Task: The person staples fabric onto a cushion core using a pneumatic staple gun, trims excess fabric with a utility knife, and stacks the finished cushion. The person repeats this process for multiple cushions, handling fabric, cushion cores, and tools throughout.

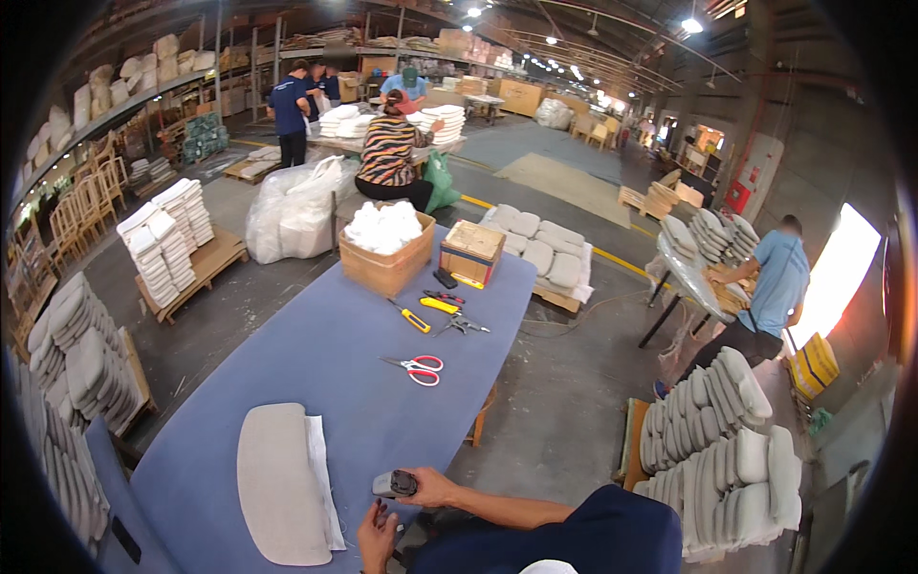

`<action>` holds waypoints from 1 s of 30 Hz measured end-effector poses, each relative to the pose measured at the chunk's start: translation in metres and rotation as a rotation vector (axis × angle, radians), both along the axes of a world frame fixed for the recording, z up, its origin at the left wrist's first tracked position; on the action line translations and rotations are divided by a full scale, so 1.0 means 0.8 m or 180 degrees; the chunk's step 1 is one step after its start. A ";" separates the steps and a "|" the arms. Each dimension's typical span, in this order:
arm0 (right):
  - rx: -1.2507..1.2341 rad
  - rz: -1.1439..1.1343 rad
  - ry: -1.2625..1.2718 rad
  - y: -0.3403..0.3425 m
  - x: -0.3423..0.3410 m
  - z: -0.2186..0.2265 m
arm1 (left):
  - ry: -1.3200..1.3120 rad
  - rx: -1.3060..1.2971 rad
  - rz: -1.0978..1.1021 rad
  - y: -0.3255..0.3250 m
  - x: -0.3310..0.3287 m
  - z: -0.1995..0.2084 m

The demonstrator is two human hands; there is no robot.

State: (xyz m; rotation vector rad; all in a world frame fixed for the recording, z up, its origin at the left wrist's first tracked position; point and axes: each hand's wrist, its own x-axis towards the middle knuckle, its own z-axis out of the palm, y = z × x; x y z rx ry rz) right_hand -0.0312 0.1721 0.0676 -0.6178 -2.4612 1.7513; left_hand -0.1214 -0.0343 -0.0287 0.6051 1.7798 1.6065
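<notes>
A worker at the near end of a long blue-covered table closes the right hand around a small grey and black hand tool, fingers wrapped about its body at the table's near right edge; the left hand hangs just below it, fingers loosely curled and holding nothing that can be seen. The tool looks rigid, compact and probably light enough for one hand, best gripped around its body as here. Just to the left lies a soft grey cushion pad on a white liner, likely limp and best lifted by its edges. Farther up the table sit red-handled scissors, a yellow utility knife and a cardboard box of white stuffing
</notes>
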 end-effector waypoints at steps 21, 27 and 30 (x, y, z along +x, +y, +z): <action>-0.3336 -0.2172 0.4097 0.195 0.303 0.059 | 0.2572 0.0468 -0.1820 0.305 0.167 0.302; -0.3412 -0.0771 0.5020 0.325 0.409 0.047 | 0.2373 0.0338 -0.2752 0.398 0.228 0.338; -0.3417 -0.1350 0.5176 0.339 0.487 0.049 | 0.2172 0.0370 -0.3020 0.439 0.250 0.339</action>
